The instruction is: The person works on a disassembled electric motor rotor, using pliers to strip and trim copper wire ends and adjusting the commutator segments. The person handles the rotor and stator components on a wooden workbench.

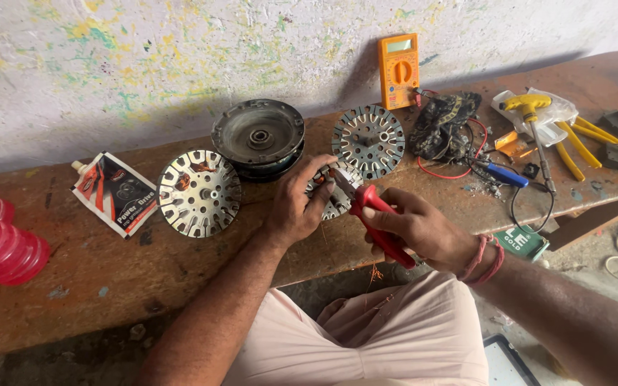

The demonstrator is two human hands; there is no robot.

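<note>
head view: left hand (296, 207) curls its grip round a slotted steel stator disc (332, 199) at the worn wooden counter's (109, 264) centre, right hand (420, 230) at four o'clock squeezing red-handled pliers (373, 218) onto it.

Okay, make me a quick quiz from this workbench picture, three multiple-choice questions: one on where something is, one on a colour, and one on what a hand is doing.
1. Where does the orange multimeter stand?
A. Leaning against the wall
B. Flat on the floor
C. On the person's lap

2. What colour are the handles of the pliers in the right hand?
A. Blue
B. Red
C. Green

3. What is the left hand doing?
A. Resting open on the bench
B. Holding the slotted metal disc
C. Lifting the multimeter

Answers: 1 A, it stands upright at the wall behind the bench. 2 B, red grips show between the fingers. 3 B, its fingers wrap the disc's edge.
</note>
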